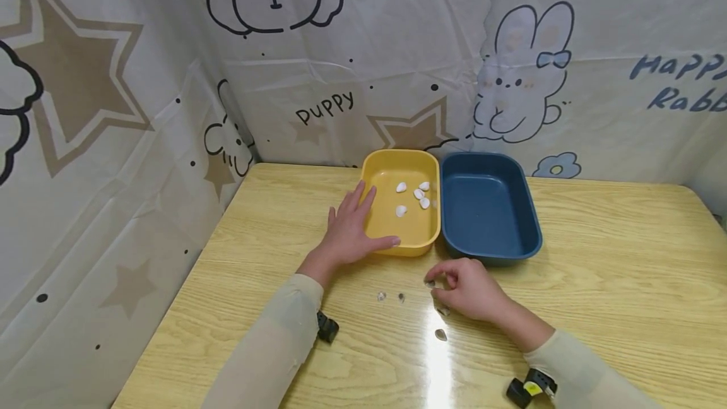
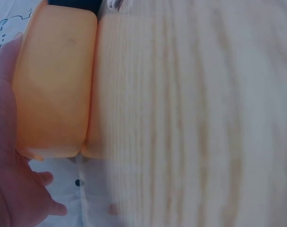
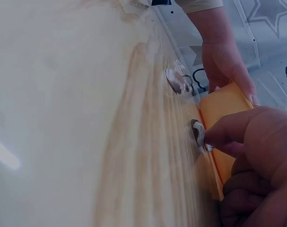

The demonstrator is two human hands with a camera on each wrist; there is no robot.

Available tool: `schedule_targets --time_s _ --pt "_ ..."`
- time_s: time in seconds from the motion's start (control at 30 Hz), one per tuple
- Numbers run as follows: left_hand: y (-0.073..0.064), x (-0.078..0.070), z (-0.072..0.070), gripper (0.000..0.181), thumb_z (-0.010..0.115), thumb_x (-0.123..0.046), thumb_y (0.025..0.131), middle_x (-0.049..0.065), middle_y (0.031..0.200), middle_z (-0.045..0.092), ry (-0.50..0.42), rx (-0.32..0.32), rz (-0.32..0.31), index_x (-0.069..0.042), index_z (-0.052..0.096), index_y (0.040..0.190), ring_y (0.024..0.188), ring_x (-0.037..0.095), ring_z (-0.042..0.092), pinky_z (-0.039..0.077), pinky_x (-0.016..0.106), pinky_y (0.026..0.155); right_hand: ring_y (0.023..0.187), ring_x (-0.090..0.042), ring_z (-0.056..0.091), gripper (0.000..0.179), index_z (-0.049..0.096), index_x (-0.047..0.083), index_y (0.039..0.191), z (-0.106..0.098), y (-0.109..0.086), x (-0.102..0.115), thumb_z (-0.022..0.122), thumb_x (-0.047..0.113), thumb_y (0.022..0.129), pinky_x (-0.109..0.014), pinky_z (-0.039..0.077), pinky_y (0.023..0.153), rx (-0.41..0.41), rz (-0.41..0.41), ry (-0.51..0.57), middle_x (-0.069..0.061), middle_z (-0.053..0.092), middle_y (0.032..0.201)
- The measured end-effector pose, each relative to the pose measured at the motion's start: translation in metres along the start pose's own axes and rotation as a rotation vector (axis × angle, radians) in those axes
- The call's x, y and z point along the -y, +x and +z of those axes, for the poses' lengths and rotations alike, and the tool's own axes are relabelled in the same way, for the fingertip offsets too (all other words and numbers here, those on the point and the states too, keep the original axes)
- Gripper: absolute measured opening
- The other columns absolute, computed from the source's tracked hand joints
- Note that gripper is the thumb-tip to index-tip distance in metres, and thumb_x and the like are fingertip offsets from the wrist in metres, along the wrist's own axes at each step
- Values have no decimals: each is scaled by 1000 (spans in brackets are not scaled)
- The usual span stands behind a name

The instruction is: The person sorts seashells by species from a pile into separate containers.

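Spread along the left side of the yellow tray (image 1: 372, 249), my left hand (image 1: 349, 232) rests its straight fingers on the rim, thumb over the near edge. Several white seashells (image 1: 401, 211) lie inside that tray. My right hand (image 1: 471, 289) is low over the table in front of the trays, its thumb and index finger curled around a small dark-and-white seashell (image 1: 430, 283). In the right wrist view, a fingertip meets this shell (image 3: 198, 133). Another seashell (image 1: 443, 311) lies just under the right thumb.
A dark blue tray (image 1: 491, 256) stands against the yellow one's right side, with a bare bottom. More small shells (image 1: 440, 334) are scattered on the wooden table (image 1: 272, 219), two of them left of the right hand. A printed curtain (image 1: 352, 68) hangs behind the table's far edge.
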State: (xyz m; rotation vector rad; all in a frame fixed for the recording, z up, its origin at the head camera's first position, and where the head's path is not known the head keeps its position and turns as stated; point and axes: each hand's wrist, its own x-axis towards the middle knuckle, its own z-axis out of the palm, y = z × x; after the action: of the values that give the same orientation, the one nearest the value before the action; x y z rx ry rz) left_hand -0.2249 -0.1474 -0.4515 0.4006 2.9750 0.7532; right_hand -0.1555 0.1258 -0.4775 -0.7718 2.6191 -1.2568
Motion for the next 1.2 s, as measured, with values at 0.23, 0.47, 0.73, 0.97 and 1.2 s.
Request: schedule_targets --time_s 0.23,0.47,0.73,0.97,1.2 --pt "-1 -1 0 119 59 -86 72 -3 167 -5 -5 -1 2 -25 11 162 151 31 3 4 65 112 47 -5 39 10 76 17 91 1 0 -2 78 10 85 -26 36 49 -8 11 -44 11 39 52" --pt "-2 -1 0 118 62 -83 73 -4 167 -5 -16 -1 -7 -24 12 162 151 31 3 3 64 113 47 -6 40 14 73 17 93 2 1 -2 83 20 83 -26 36 49 2 45 -56 11 40 54" --pt "-1 -2 0 117 64 -80 75 -3 167 -4 -14 -11 1 -24 11 162 151 31 4 4 64 113 46 -5 35 19 72 16 98 -2 2 -2 74 5 82 -24 33 50 71 43 -16 10 36 53" --pt "0 -1 1 117 63 -81 74 -4 167 -5 -15 -4 -2 -24 11 163 151 30 2 2 64 113 47 -7 42 14 70 17 93 -2 3 1 80 14 83 -26 35 49 78 52 -39 9 43 54" --pt "0 -2 0 116 65 -79 75 -4 167 -4 -13 -9 0 -25 11 162 151 30 2 3 64 113 47 -7 41 13 70 16 88 -3 3 0 80 15 82 -27 35 50 71 43 -42 10 42 55"
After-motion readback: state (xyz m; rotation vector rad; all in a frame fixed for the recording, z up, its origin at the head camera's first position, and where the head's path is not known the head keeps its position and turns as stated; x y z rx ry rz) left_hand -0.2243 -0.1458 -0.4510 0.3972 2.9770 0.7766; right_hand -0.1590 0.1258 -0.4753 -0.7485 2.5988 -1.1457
